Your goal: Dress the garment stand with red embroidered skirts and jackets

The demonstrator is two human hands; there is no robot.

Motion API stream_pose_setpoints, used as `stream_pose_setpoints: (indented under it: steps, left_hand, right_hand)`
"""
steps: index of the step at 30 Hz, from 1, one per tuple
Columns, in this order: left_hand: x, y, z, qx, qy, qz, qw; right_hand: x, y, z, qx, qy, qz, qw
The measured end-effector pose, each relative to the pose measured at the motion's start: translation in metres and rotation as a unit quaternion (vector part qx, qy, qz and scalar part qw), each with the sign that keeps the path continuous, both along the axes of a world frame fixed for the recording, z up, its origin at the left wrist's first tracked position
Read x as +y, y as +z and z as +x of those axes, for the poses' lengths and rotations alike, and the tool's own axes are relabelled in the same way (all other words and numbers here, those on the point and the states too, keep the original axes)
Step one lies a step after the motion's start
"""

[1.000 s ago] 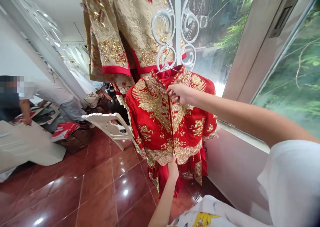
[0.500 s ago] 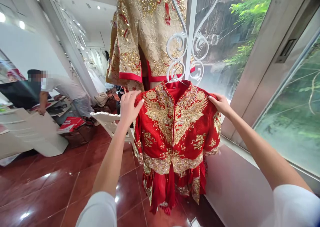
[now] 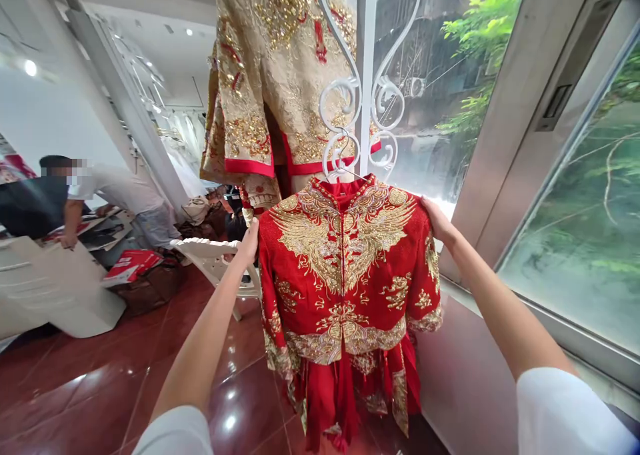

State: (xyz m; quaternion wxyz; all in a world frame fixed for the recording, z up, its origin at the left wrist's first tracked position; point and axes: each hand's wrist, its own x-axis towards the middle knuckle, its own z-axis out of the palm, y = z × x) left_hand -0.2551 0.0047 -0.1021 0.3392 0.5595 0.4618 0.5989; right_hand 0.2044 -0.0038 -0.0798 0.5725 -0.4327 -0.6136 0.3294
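A red jacket [image 3: 345,275] with gold embroidery hangs on a hanger [image 3: 343,168] from a white scrolled metal stand [image 3: 364,95]. My left hand [image 3: 249,240] presses against the jacket's left shoulder, fingers mostly hidden behind the cloth. My right hand [image 3: 437,218] holds the jacket's right shoulder, fingers tucked behind the fabric. A red skirt [image 3: 345,395] hangs below the jacket's gold hem.
A gold embroidered garment [image 3: 270,75] hangs higher on the same stand. A white chair [image 3: 215,255] stands behind on the red tiled floor [image 3: 100,395]. A person [image 3: 100,188] bends over a white table [image 3: 45,281] at the left. A large window [image 3: 575,228] runs along the right.
My left hand rose from the jacket's hem to its left shoulder. My right hand left the collar for the right shoulder. Both hands then slid a little outward and down.
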Motion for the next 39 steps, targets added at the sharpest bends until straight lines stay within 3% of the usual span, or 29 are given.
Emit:
stream_pose_setpoints:
  steps: [2, 4, 6, 7, 8, 10, 12, 14, 16, 18, 21, 23, 25, 30, 33, 35, 36, 37, 39]
  left_hand:
    - [-0.009, -0.003, -0.002, 0.065, 0.086, 0.048, 0.993]
    - [-0.023, 0.001, 0.003, 0.139, 0.2, 0.126, 0.962]
    - [-0.037, 0.009, 0.018, 0.202, 0.305, 0.224, 0.903]
    - [-0.044, 0.013, 0.03, 0.239, 0.331, 0.268, 0.872]
    - [-0.05, 0.017, 0.044, 0.287, 0.335, 0.302, 0.845]
    - [-0.057, 0.026, 0.074, 0.388, 0.297, 0.338, 0.804]
    - [-0.059, 0.031, 0.102, 0.447, 0.27, 0.332, 0.785]
    - [-0.058, 0.033, 0.12, 0.454, 0.276, 0.298, 0.793]
    - [-0.056, 0.031, 0.128, 0.439, 0.277, 0.256, 0.816]
    - [-0.056, 0.027, 0.13, 0.427, 0.265, 0.225, 0.835]
    - [-0.058, 0.022, 0.128, 0.417, 0.247, 0.208, 0.849]
    - [-0.062, 0.019, 0.128, 0.407, 0.237, 0.201, 0.859]
    - [-0.067, 0.014, 0.131, 0.393, 0.235, 0.195, 0.867]
    - [-0.084, -0.014, 0.155, 0.368, 0.258, 0.198, 0.871]
    - [-0.088, -0.038, 0.164, 0.387, 0.249, 0.17, 0.871]
    - [-0.089, -0.047, 0.157, 0.4, 0.244, 0.155, 0.87]
    - [-0.09, -0.049, 0.149, 0.407, 0.24, 0.152, 0.868]
    - [-0.092, -0.048, 0.137, 0.416, 0.231, 0.145, 0.868]
    - [-0.099, -0.039, 0.108, 0.432, 0.207, 0.107, 0.871]
  right_hand:
    - [-0.01, 0.003, -0.003, -0.094, -0.14, 0.049, 0.984]
    - [-0.027, 0.007, -0.017, -0.158, -0.326, 0.135, 0.922]
    - [-0.047, 0.011, -0.047, -0.177, -0.43, 0.197, 0.863]
    - [-0.055, 0.012, -0.066, -0.183, -0.426, 0.199, 0.863]
    - [-0.062, 0.013, -0.087, -0.192, -0.382, 0.183, 0.885]
    - [-0.068, 0.013, -0.128, -0.188, -0.237, 0.113, 0.946]
    - [-0.063, 0.011, -0.162, -0.135, -0.114, 0.039, 0.984]
    - [-0.052, 0.01, -0.183, -0.071, -0.081, 0.005, 0.994]
    - [-0.04, 0.01, -0.194, -0.032, -0.113, 0.006, 0.993]
    - [-0.032, 0.011, -0.197, -0.005, -0.135, 0.011, 0.991]
    - [-0.03, 0.004, -0.195, 0.039, -0.1, 0.003, 0.994]
    - [-0.037, -0.015, -0.193, 0.048, -0.068, -0.026, 0.996]
    - [-0.051, -0.05, -0.193, 0.034, -0.057, -0.074, 0.995]
    - [-0.123, -0.186, -0.207, -0.025, -0.074, -0.175, 0.981]
    - [-0.171, -0.253, -0.19, -0.076, -0.099, -0.228, 0.966]
    - [-0.194, -0.272, -0.151, -0.11, -0.131, -0.251, 0.953]
    - [-0.2, -0.272, -0.125, -0.129, -0.147, -0.262, 0.945]
    - [-0.204, -0.265, -0.097, -0.158, -0.166, -0.281, 0.932]
    - [-0.202, -0.231, -0.049, -0.278, -0.265, -0.312, 0.869]
